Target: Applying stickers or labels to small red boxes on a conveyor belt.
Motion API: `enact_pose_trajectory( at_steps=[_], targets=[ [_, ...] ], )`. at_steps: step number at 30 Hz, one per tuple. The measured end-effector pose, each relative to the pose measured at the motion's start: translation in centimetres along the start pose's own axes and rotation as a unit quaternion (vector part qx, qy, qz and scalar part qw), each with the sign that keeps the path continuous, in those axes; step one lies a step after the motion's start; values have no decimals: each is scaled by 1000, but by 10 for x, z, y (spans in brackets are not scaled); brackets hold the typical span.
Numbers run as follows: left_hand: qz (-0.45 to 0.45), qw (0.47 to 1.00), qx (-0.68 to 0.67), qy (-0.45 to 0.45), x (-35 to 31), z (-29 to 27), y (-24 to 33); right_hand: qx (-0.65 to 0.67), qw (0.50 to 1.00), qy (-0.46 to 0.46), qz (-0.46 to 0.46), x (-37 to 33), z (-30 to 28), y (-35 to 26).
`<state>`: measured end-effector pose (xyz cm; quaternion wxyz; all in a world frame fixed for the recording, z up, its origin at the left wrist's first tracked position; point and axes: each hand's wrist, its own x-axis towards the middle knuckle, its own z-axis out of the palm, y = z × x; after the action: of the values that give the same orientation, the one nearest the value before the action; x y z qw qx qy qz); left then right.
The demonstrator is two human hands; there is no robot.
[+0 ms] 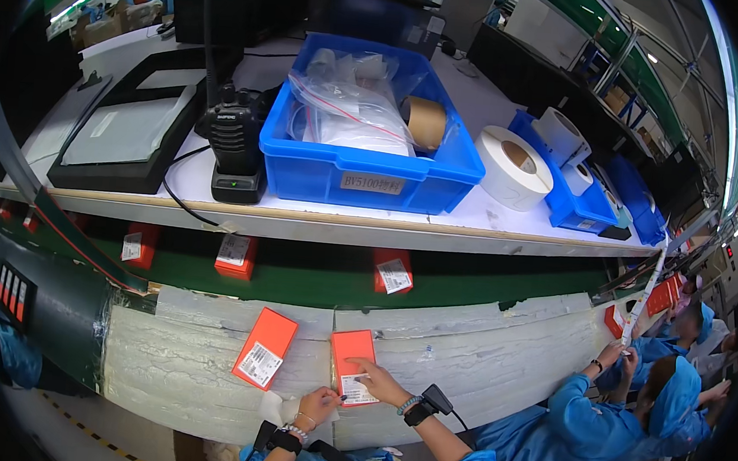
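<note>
In front of me on the pale, crinkly-covered bench lies an orange-red box (351,347) with a white printed label on its near end. My right hand (384,385) rests over that label end, its fingers stretched out across the box. At the box's lower left corner, my left hand (318,406) is closed in a pinch; a tiny dark thing shows at its fingertips, too small to name. A crumpled white item (275,409) sits beside the left hand, partly hidden by it. To the left lies a second orange-red box (271,334), tilted, with a label.
Several orange-red boxes (234,266) stand on the green conveyor (314,269) beyond the bench. The shelf above holds a blue bin (354,196), a two-way radio (239,138) and a label roll (511,183). Co-workers in blue sit close on the right (597,422).
</note>
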<state>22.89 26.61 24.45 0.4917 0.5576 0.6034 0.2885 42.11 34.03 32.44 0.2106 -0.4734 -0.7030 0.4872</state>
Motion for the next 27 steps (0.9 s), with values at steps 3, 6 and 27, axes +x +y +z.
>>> enact_pose_trajectory(
  at_steps=[3, 6, 27],
  targets=[
    [-5, 1000, 12, -1, 1, -3, 4, -5, 1000, 2, -5, 2, -1, -3],
    [3, 1000, 22, -1, 4, -3, 1, -9, 1000, 1, 4, 5, 0, -6],
    [62, 936, 337, 83, -36, -52, -71, -506, 701, 363, 348, -42, -117, 90]
  ],
)
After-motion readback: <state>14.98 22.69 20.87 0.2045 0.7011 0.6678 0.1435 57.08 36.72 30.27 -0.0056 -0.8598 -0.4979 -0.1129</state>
